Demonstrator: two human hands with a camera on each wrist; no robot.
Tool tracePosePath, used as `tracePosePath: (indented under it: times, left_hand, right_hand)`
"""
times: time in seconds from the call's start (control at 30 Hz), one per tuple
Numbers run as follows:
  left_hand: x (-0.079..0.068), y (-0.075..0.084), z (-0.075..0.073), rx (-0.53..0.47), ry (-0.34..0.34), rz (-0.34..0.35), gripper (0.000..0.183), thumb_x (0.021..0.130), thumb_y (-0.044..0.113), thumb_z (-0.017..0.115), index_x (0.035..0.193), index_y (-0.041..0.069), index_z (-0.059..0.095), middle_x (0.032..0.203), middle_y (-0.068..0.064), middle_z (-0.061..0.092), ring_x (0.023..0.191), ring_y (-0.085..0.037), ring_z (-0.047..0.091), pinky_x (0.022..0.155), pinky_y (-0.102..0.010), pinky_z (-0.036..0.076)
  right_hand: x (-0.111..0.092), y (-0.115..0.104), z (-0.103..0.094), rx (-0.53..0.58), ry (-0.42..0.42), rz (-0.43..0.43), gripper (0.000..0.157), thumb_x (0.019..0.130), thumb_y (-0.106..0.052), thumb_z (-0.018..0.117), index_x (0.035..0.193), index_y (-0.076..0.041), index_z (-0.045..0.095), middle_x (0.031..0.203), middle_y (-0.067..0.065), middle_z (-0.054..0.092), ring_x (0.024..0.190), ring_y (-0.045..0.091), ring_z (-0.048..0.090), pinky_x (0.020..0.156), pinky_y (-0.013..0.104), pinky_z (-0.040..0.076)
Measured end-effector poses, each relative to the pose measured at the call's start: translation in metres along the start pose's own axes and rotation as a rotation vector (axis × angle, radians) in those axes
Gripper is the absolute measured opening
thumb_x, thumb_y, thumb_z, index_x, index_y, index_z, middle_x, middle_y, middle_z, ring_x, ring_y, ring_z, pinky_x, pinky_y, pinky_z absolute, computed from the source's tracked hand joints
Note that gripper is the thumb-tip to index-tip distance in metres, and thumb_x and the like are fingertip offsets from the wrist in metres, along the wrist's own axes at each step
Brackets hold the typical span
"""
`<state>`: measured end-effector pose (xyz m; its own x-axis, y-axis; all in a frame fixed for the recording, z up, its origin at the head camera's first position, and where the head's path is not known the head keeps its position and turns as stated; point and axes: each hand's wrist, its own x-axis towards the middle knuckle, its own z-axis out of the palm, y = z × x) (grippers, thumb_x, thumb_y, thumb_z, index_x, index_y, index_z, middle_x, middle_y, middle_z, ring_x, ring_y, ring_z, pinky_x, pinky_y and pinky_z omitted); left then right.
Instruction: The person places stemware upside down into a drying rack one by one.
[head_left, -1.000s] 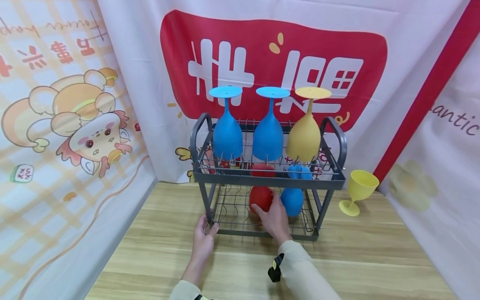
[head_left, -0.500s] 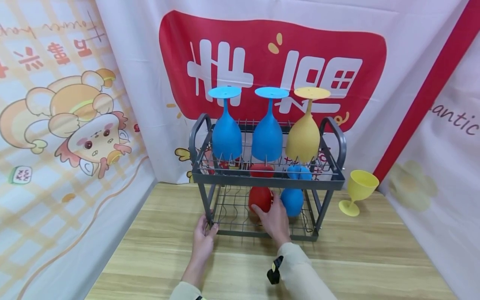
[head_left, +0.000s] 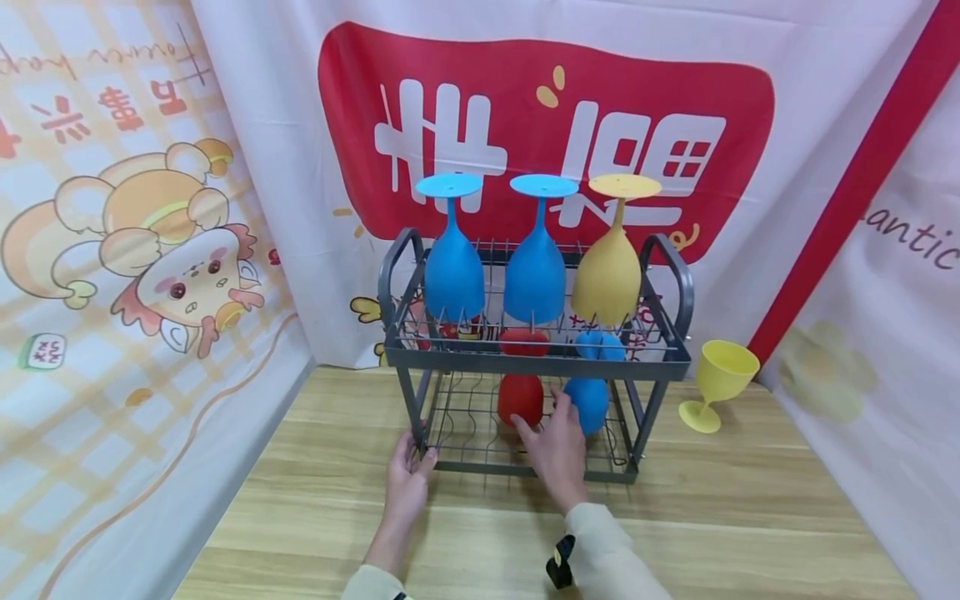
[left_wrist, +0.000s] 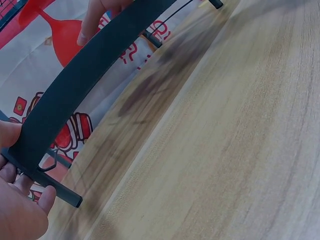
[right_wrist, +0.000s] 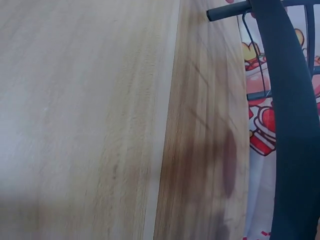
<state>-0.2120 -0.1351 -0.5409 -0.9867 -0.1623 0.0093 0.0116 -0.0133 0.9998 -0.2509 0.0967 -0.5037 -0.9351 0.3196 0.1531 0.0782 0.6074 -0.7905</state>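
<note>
A dark grey two-tier rack [head_left: 487, 359] stands on the wooden table. My left hand [head_left: 408, 483] grips its lower left front corner, thumb above and fingers beneath in the left wrist view. On the lower tier, a red goblet [head_left: 521, 398] and a blue goblet [head_left: 589, 407] are upside down, side by side. My right hand [head_left: 558, 454] reaches in at the front, fingers spread, thumb close to the red goblet and other fingers near the blue one. Whether it touches either cannot be told. The right wrist view shows no right hand holding anything.
Along the upper tier, two blue goblets [head_left: 454, 279] and a pale yellow goblet [head_left: 607, 279] are inverted. A yellow goblet [head_left: 722, 372] stands upright on the table [head_left: 750, 492] right of the rack. Printed cloth [head_left: 247, 167] hangs behind and at both sides.
My right hand has let go of the red goblet and drawn slightly back and right. The lower blue goblet has shifted slightly right. My left hand keeps its grip on the rack.
</note>
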Motion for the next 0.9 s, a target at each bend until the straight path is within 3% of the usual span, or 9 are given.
tracePosePath:
  times: [0.2, 0.4, 0.6, 0.77, 0.9]
  left_hand:
    - [0.0, 0.0, 0.002, 0.01, 0.005, 0.018, 0.058, 0.103, 0.002, 0.06, 0.158, 0.011, 0.046, 0.169, -0.02, 0.039, 0.158, -0.042, 0.037, 0.127, -0.06, 0.034]
    - [-0.001, 0.0, 0.001, 0.012, 0.001, 0.015, 0.058, 0.103, 0.002, 0.059, 0.158, 0.011, 0.045, 0.17, -0.021, 0.037, 0.156, -0.044, 0.039, 0.126, -0.063, 0.034]
    - [0.0, -0.001, -0.001, 0.005, 0.001, 0.002, 0.058, 0.104, 0.004, 0.059, 0.159, 0.013, 0.044, 0.171, -0.019, 0.035, 0.156, -0.043, 0.038, 0.126, -0.063, 0.033]
    - [0.0, -0.001, 0.0, -0.003, 0.001, 0.01, 0.058, 0.103, 0.002, 0.059, 0.159, 0.011, 0.044, 0.171, -0.02, 0.035, 0.157, -0.043, 0.037, 0.127, -0.062, 0.033]
    - [-0.001, 0.0, 0.002, -0.008, 0.006, 0.013, 0.058, 0.103, 0.001, 0.059, 0.158, 0.01, 0.045, 0.17, -0.02, 0.037, 0.157, -0.042, 0.038, 0.127, -0.061, 0.034]
  right_hand:
    - [-0.013, 0.01, -0.015, 0.014, -0.025, -0.031, 0.077, 0.091, -0.04, 0.084, 0.149, -0.01, 0.045, 0.142, 0.017, 0.059, 0.123, 0.036, 0.063, 0.097, 0.052, 0.063]
    - [-0.03, 0.028, -0.038, 0.032, -0.033, -0.143, 0.072, 0.091, -0.038, 0.085, 0.146, -0.007, 0.052, 0.137, 0.016, 0.065, 0.12, 0.035, 0.066, 0.1, 0.05, 0.062]
    - [-0.047, 0.046, -0.066, 0.07, -0.028, -0.194, 0.065, 0.089, -0.031, 0.087, 0.141, -0.007, 0.057, 0.135, 0.013, 0.067, 0.122, 0.031, 0.066, 0.102, 0.05, 0.06]
    - [-0.055, 0.068, -0.093, 0.124, 0.041, -0.277, 0.054, 0.088, -0.02, 0.088, 0.133, -0.006, 0.061, 0.124, 0.012, 0.07, 0.11, 0.026, 0.07, 0.09, 0.035, 0.065]
    - [-0.052, 0.094, -0.114, 0.134, 0.097, -0.304, 0.041, 0.091, -0.013, 0.084, 0.126, -0.003, 0.065, 0.115, 0.012, 0.072, 0.098, 0.01, 0.068, 0.079, 0.02, 0.062]
